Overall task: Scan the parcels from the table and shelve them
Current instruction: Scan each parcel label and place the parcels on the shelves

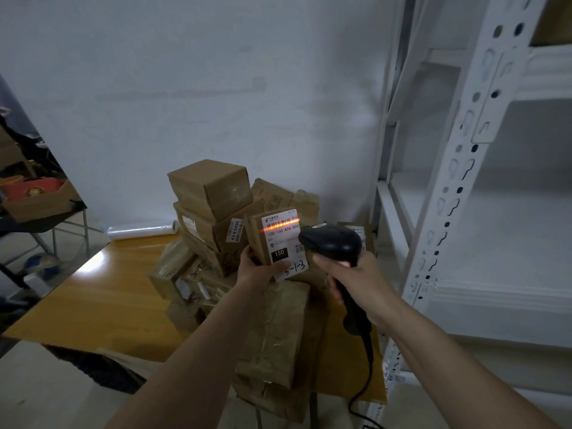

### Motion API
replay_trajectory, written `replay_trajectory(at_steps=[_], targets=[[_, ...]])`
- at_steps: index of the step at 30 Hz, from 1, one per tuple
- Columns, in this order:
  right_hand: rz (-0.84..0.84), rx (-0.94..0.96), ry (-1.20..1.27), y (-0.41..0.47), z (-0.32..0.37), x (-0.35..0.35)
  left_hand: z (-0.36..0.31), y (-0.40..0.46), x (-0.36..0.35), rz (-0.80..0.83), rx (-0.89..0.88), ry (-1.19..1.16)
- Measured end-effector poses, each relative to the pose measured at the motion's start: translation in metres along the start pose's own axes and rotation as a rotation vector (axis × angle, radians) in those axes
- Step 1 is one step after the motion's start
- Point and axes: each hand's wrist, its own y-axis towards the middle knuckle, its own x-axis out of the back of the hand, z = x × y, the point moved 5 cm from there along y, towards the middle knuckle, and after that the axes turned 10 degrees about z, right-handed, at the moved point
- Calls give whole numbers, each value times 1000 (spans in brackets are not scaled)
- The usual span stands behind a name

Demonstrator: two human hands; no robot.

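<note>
Open cardboard box (37, 201) far left holds orange items, unclear what. Left hand (257, 267) grips small parcel (277, 243) upright above the parcel pile (213, 230) on wooden table (102, 292), label facing camera. Right hand (356, 280) grips black scanner (334, 243), red line across the barcode. White shelf rack (464, 168) at right.

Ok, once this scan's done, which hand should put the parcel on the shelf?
Left, probably. The left hand already grips the parcel, while the right hand is full with the scanner. The shelf stands to the right, so it must reach across.
</note>
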Motion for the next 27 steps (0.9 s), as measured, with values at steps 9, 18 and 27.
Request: replay_trajectory(at_steps=[9,18,27], targets=[[-52,-2,49,-8,3,-5,1,0,-1,14,-22,-13],[-72,0,-9,-9,2,-17,0,-1,1,91,-41,22],[-61,0,28,-6,5,-18,-12,-15,-2,151,-104,1]])
